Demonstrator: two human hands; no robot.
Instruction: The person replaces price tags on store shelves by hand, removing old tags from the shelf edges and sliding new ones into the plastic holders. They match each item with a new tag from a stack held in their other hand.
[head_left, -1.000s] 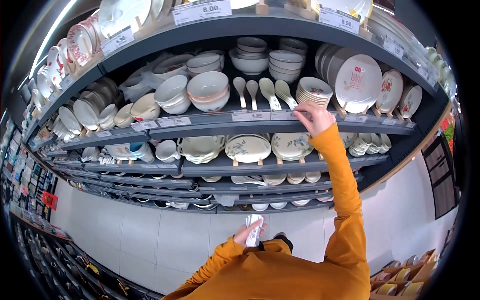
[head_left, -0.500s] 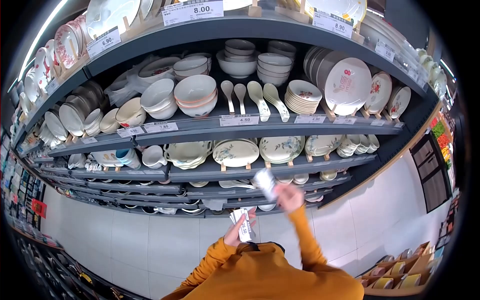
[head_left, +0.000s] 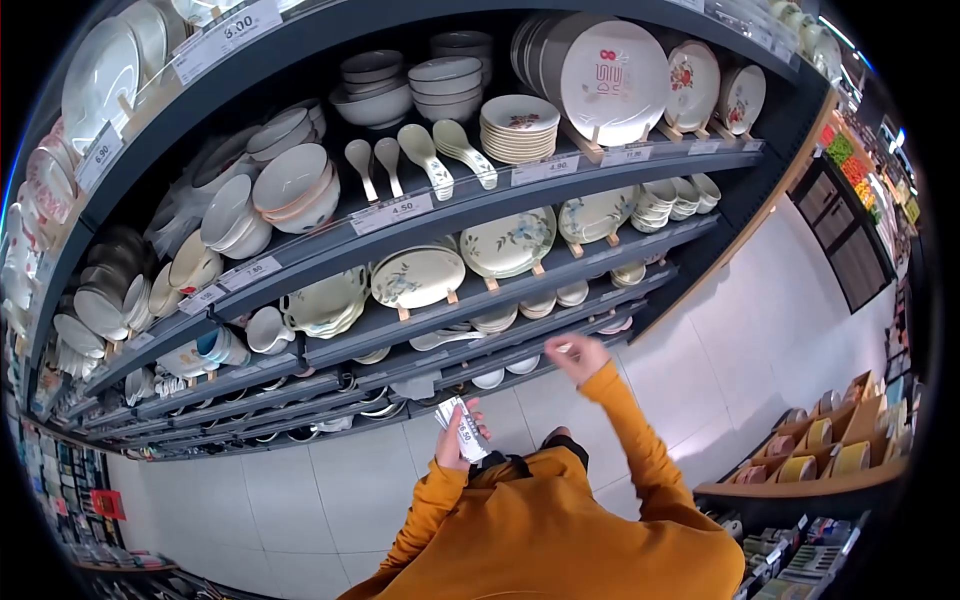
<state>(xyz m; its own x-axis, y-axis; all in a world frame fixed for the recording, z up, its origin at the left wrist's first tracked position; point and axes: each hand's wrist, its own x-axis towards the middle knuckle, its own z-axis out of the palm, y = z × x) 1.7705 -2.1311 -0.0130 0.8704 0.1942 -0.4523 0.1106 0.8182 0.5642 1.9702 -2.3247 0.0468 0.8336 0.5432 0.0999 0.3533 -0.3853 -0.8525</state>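
Mustard-orange top [head_left: 570, 525], loose, creased. Long sleeves [head_left: 632, 432], same colour, plain, lightly wrinkled; left hand [head_left: 457, 440] and right hand [head_left: 578, 360] bare. Black fabric [head_left: 577, 449] shows past the top's front.

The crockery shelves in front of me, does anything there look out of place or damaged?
One thing: crumpled translucent plastic left of the stacked white bowls, farther left than the soup spoons. It looks like stray packaging, since those bowls sit unwrapped. I see no spill or breakage.

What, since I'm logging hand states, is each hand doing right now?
Left hand: closed, holding a small stack of white price tags.
Right hand: curled but blurred; whether it holds anything cannot be told.
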